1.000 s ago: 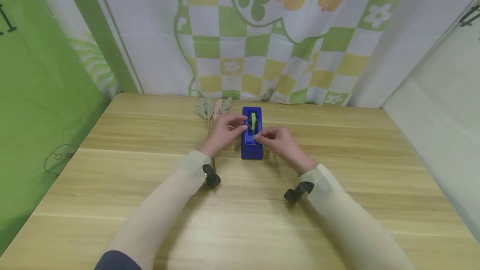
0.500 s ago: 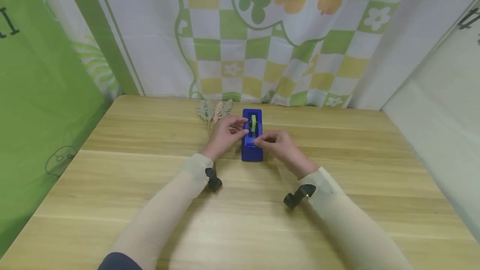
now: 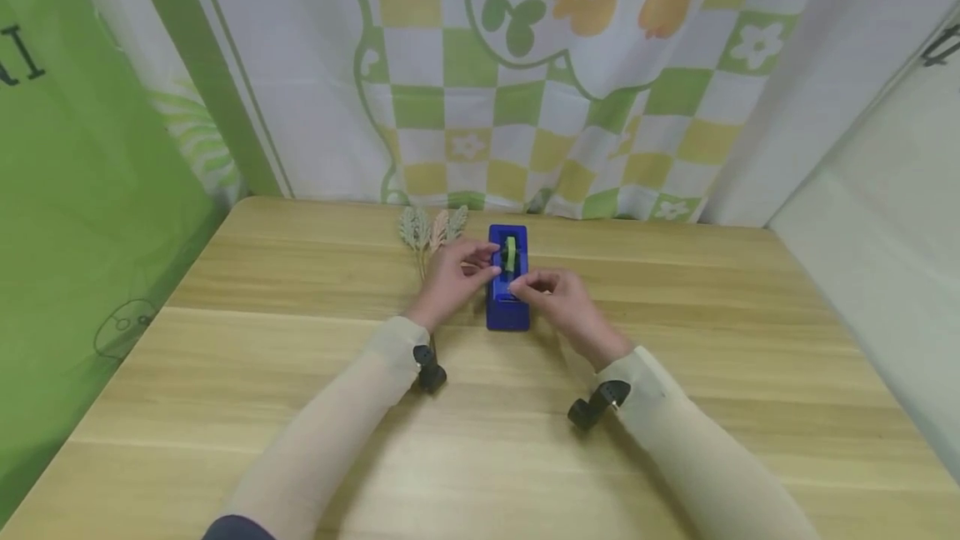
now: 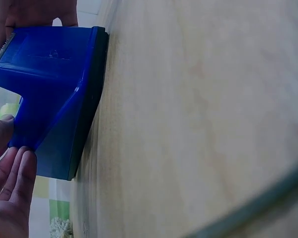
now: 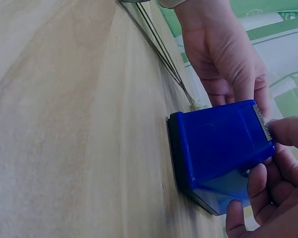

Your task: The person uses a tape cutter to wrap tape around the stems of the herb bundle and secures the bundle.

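Note:
A blue tape dispenser (image 3: 508, 320) stands on the wooden table, with a yellow-green tape roll (image 3: 511, 254) in its well. My left hand (image 3: 450, 277) holds the dispenser's side; in the left wrist view its thumb lies near the rim and the fingers press the blue wall. From the other side, my right hand (image 3: 558, 298) pinches the clear tape at the front of the dispenser. In the right wrist view a fingertip (image 5: 290, 131) touches the toothed cutter (image 5: 262, 123), while the other fingers lie beside the body. The tape's end is hidden by the fingers.
Artificial leaf sprigs (image 3: 431, 227), green and pink, lie left of the dispenser, partly under my left hand. Their thin stems (image 5: 159, 54) run toward the table's front. A patterned curtain (image 3: 517, 107) hangs behind the table's back edge (image 3: 637, 222).
The head view has shifted slightly, so the whole scene sits a little lower. Both hands stay at the dispenser, with only slight movement of the right fingers near the cutter.

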